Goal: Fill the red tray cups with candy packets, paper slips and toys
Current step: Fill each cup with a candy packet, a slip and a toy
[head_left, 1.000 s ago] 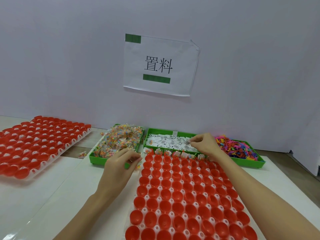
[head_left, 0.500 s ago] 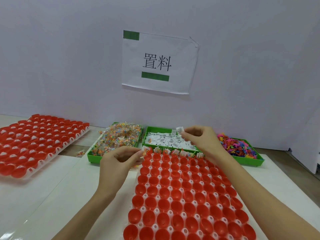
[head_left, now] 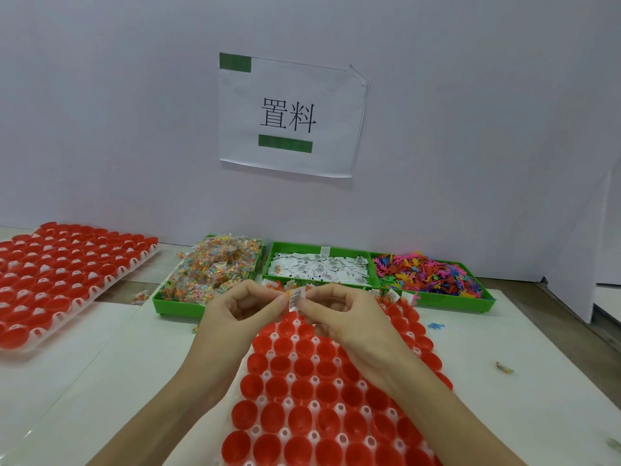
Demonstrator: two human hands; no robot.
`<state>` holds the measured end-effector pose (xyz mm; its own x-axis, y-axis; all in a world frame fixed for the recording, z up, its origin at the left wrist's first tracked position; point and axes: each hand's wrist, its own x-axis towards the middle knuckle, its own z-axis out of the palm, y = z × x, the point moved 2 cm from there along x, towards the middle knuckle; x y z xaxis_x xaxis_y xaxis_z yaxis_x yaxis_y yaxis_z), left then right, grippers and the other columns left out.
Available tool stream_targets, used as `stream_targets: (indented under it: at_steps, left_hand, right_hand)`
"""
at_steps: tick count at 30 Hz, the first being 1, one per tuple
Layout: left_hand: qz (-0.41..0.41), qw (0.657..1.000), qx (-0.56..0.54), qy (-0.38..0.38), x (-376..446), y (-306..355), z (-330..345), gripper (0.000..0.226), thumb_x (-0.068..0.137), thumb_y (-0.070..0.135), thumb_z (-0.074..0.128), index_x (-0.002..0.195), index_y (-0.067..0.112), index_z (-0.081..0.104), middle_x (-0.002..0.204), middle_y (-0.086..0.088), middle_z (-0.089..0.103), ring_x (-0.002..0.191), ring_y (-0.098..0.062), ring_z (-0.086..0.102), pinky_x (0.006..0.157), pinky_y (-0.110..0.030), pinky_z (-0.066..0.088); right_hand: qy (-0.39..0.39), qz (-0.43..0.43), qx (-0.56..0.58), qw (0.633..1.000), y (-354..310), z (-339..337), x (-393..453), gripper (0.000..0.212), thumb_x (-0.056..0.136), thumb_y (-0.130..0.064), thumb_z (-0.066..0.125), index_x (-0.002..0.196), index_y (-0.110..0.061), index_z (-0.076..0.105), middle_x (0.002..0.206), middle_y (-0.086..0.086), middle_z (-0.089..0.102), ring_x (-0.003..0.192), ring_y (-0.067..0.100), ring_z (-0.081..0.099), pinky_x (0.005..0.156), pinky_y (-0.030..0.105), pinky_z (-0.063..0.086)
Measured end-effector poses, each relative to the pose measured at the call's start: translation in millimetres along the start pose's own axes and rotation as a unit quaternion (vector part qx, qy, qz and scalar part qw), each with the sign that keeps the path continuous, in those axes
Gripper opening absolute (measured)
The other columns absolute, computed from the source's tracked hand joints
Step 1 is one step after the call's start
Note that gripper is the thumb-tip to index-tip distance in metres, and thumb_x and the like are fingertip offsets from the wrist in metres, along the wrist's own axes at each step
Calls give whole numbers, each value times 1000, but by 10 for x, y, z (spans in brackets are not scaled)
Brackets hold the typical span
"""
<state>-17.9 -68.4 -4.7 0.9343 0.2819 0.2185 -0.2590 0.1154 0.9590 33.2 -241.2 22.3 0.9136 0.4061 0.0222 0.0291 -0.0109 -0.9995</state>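
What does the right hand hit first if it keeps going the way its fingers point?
The right hand points left toward the left hand; both pinch one paper slip. Going on, it would likely meet the left hand's fingertips first, though depth is unclear.

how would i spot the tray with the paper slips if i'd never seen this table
Find the paper sign on the wall. Right below it stands the green tray of paper slips, the middle bin. Candy packets lie left, coloured toys right; only this one holds white slips.

Bright even light, soft shadows, wide-angle bending at edges
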Motion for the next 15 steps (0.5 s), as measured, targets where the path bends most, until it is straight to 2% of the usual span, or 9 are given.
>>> stream_targets:
  at_steps: [4,10,15]
  left_hand:
    - [0,1000,-13,-21,-18,-11,45,26,78,16,83,104,18,79,103,-10,79,97,-23,77,82,-23,60]
    - [-10,999,-31,-18,-49,-5,87,23,78,25,84,99,18,83,102,-9,80,95,-26,78,80,-20,59]
    - [13,1000,-10,-12,-64,20,91,17,78,20,83,94,17,83,97,-10,80,89,-26,78,76,-20,60]
  right_hand:
    - [8,8,14,1000,-11,-9,13,21,83,-19,84,101,-12,77,90,9,78,78,14,70,70,21,56]
    - [19,-5,-44,999,-16,-36,-9,14,84,-23,83,97,-19,78,91,8,78,78,8,70,72,18,56]
    - [-12,2,-64,998,-37,-46,-39,17,85,-22,83,100,-18,76,79,-2,75,67,1,66,66,13,50]
